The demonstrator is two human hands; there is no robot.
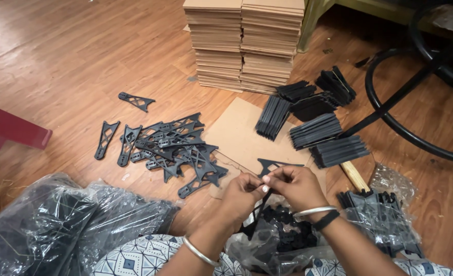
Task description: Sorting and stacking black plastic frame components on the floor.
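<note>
My left hand (241, 194) and my right hand (294, 185) meet in front of me, fingertips pinched together on something small that I cannot make out. A black truss-shaped plastic arm (273, 164) lies on the cardboard just beyond my fingers, and another dark part hangs below my hands. Under my wrists sits an open clear bag of black parts (282, 240). A loose heap of the same black arms (178, 148) is spread on the wood floor to the left.
Neat stacks of black parts (318, 122) rest on a cardboard sheet (236, 133). Tall piles of flat cardboard (244, 43) stand behind. Clear bags of parts lie at left (57, 225) and right (385, 214). A black stool base (415, 92) and a red object (11, 130) flank the area.
</note>
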